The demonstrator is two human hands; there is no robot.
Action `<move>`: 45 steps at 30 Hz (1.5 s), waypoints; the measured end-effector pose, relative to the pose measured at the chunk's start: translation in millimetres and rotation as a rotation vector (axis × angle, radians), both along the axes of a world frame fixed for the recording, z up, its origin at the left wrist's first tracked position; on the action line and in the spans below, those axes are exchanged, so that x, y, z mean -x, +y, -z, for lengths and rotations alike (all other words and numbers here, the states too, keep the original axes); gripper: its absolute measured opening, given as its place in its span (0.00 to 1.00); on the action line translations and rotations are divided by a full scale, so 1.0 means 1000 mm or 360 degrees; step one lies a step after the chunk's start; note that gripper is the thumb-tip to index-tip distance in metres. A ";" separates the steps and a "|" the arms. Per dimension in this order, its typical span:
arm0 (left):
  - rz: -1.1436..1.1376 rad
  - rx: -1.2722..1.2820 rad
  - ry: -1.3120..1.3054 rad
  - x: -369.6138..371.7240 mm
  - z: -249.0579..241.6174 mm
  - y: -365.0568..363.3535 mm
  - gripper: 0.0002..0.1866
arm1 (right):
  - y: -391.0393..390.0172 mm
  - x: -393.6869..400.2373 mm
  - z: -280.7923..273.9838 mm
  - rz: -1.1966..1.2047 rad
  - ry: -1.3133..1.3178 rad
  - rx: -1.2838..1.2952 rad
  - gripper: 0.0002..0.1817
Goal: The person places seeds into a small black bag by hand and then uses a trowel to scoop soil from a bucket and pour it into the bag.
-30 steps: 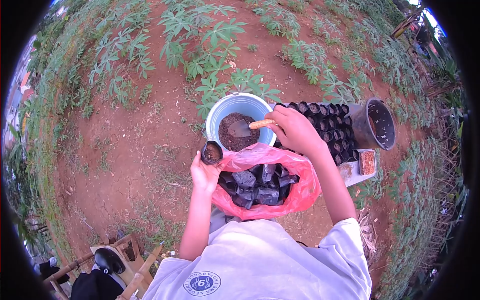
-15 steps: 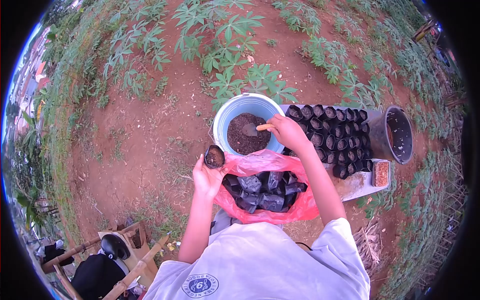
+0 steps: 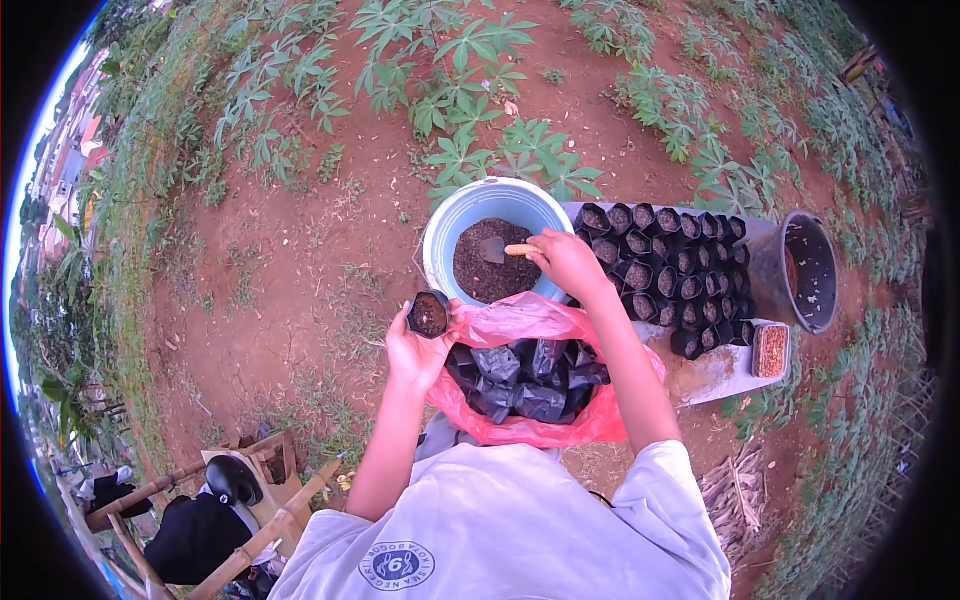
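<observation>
My right hand grips the light wooden handle of a small trowel. The trowel's metal blade is over the dark soil inside a pale blue bucket. In my left hand is a black plastic seedling bag with brown soil in it, held upright just left of the bucket. Below the bucket, a pink plastic bag gapes around several folded black seedling bags. Whether soil lies on the blade is hard to make out.
Rows of soil-filled black seedling bags stand on a pale table at the right. Beside them are a tilted dark bucket and a clear box of orange-brown grains. A bamboo frame stands lower left; leafy plants grow ahead.
My right hand and the trowel have shifted slightly left and the blade has turned over the soil. My left hand still holds the seedling bag in nearly the same place.
</observation>
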State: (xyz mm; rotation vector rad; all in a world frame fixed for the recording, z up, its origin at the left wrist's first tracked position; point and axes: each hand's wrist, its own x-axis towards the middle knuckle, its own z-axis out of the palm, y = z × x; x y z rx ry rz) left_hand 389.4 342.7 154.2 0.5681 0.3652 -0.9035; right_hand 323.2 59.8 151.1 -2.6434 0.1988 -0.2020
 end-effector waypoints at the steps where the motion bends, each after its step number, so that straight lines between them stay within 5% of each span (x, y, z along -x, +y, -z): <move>1: -0.0002 0.0009 0.0001 0.001 -0.001 0.000 0.27 | 0.000 -0.002 0.002 -0.0003 -0.0010 0.0007 0.11; 45: 0.0048 0.0200 0.0036 -0.024 0.014 0.058 0.27 | 0.002 -0.028 0.019 -0.0100 0.0731 0.0333 0.10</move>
